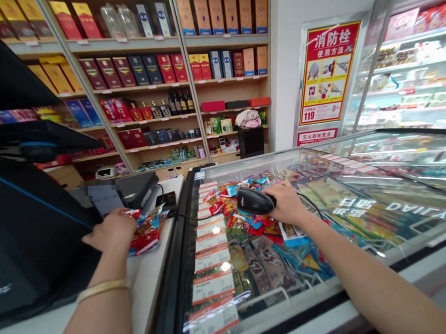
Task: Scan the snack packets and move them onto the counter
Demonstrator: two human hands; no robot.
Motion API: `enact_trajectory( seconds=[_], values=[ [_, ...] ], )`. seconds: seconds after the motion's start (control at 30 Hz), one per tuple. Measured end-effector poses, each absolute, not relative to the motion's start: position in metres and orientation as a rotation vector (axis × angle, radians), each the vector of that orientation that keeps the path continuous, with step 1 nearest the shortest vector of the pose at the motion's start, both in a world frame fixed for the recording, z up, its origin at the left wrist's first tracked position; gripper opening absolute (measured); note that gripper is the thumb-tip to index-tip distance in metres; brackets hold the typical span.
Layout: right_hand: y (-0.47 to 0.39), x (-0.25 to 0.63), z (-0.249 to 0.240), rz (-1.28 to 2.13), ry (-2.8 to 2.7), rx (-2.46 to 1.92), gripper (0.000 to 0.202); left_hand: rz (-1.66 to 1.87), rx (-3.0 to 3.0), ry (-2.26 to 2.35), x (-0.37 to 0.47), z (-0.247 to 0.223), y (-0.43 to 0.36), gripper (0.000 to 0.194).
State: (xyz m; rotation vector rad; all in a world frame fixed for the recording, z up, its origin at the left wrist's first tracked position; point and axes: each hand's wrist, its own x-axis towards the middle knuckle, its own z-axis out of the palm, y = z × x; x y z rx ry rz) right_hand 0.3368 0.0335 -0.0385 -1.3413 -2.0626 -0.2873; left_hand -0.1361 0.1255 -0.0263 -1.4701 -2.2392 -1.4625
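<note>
Wooden shelves [149, 86] are filled with boxed and bottled goods, and beside them a red fire-hydrant notice [329, 74] is mounted on the wall. On the glass-topped freezer [212, 332], a pile of small snack packets [231, 221] is spread. Above it, a black barcode scanner [252, 201] is gripped in the right hand [287, 202], its fingers clamped around the handle. Bright red packets [148, 235] are touched by the left hand [114, 230] over the white worktop [140, 296]; its fingertips are hidden, so whether they are clamped cannot be told. A gold-coloured bracelet [102, 289] is worn on the left wrist.
</note>
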Motion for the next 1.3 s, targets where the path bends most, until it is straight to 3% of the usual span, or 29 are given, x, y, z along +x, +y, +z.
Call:
enact_trajectory(
  seconds=[0.23, 0.4, 0.63, 0.9, 1.13, 1.3],
  values=[
    [0.035, 0.339, -0.039, -0.271, -2.012, -1.381, 0.025, -1.455, -1.513, -1.918, -0.092, -0.017, 0.102, 0.023],
    [0.035, 0.337, -0.038, -0.269, -2.005, -1.399, 0.023, -1.242, -1.858, -1.691, -0.033, -0.01, 0.096, 0.042],
    [0.037, 0.338, -0.038, -0.255, -2.011, -1.407, 0.023, -0.583, -2.712, -1.363, 0.018, -0.047, 0.104, 0.045],
    [0.036, 0.337, -0.037, -0.269, -2.032, -1.392, 0.026, 0.017, -2.803, -1.371, 0.033, -0.06, 0.098, 0.063],
    [0.034, 0.335, -0.034, -0.257, -2.015, -1.395, 0.026, -0.24, -2.753, -1.409, 0.026, -0.065, 0.111, 0.056],
    [0.034, 0.335, -0.035, -0.256, -2.014, -1.394, 0.027, -1.143, -2.503, -1.532, 0.009, -0.05, 0.118, 0.027]
  ],
)
